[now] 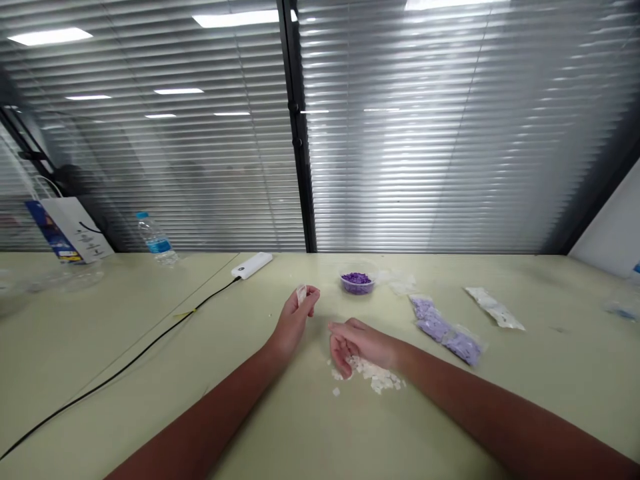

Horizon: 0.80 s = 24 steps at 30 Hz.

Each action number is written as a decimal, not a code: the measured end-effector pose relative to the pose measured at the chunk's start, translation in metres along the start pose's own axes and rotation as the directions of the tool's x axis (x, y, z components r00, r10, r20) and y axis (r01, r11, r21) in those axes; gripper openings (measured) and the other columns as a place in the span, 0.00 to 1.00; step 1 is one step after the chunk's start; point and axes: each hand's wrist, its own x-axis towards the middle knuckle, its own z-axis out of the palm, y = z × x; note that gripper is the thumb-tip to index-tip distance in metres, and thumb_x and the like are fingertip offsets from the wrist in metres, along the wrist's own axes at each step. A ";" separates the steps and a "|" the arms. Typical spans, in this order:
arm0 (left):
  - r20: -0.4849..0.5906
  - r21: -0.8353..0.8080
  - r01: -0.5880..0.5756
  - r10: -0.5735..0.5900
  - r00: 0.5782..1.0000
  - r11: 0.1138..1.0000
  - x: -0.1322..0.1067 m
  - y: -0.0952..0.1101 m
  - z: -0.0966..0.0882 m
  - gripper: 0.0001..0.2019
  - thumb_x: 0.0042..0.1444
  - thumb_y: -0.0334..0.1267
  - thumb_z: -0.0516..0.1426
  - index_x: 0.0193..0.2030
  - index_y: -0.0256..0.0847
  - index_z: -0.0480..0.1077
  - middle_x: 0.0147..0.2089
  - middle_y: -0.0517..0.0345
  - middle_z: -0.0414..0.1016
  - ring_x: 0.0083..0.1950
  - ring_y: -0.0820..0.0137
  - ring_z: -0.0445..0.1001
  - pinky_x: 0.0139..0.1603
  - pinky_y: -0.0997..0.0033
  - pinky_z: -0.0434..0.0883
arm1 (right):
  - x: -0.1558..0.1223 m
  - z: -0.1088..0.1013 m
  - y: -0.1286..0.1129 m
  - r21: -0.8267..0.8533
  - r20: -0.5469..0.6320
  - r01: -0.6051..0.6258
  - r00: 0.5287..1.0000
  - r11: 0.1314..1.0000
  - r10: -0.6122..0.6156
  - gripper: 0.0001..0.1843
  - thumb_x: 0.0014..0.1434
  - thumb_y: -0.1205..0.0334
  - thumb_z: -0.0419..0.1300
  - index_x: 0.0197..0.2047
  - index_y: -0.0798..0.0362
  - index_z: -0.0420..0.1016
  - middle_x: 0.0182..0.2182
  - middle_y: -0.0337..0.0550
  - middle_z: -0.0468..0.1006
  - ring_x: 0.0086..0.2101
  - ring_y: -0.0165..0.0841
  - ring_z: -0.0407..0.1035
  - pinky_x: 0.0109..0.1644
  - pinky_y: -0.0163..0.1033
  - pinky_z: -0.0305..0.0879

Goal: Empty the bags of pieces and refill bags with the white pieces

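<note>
My left hand (296,317) is raised a little over the table, with its thumb and fingers closed on a small white piece (301,294). The exact kind of that piece is too small to make out. To the right, my right hand (356,343) rests at a loose pile of small, flat white pieces (380,377). Its fingers are loosely curled down at the pile's left edge, the thumb apart from them. The palm side is partly hidden. Beyond both hands stands a round clear plastic bowl (374,285) with purple pieces (357,279) in it.
Right of the bowl lie crumpled clear plastic (400,281), a bag of pale purple pieces (445,330) and a white packet (495,308). A white power bank (252,265) with a black cable (150,347), a water bottle (156,240) and a paper bag (75,230) are on the left.
</note>
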 end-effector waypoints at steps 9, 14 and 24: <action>0.012 0.009 -0.007 0.007 1.000 1.000 0.001 0.002 -0.003 0.14 0.55 0.53 0.59 0.38 0.44 0.69 0.28 0.69 0.59 0.32 0.81 0.60 0.36 0.82 0.59 | 0.026 0.025 -0.002 0.092 0.018 0.026 0.999 0.995 -0.028 0.34 0.68 0.38 0.51 0.26 0.60 0.74 0.23 0.49 0.76 0.25 0.34 0.73 0.35 0.39 0.68; 0.000 0.020 -0.022 0.022 1.000 1.000 0.003 0.000 -0.004 0.14 0.56 0.53 0.58 0.39 0.45 0.70 0.28 0.69 0.60 0.32 0.81 0.60 0.37 0.82 0.59 | 0.005 0.020 -0.022 -0.083 0.246 -0.121 0.960 0.989 0.137 0.37 0.70 0.38 0.47 0.23 0.60 0.71 0.19 0.46 0.72 0.18 0.31 0.67 0.28 0.37 0.64; 0.034 0.042 -0.032 0.030 0.999 0.999 0.002 0.000 -0.002 0.13 0.55 0.52 0.59 0.40 0.46 0.70 0.28 0.69 0.62 0.33 0.81 0.61 0.38 0.82 0.60 | -0.005 0.030 -0.029 -0.214 0.319 -0.116 0.930 0.970 0.181 0.35 0.72 0.44 0.47 0.22 0.60 0.72 0.18 0.45 0.72 0.20 0.29 0.67 0.33 0.36 0.66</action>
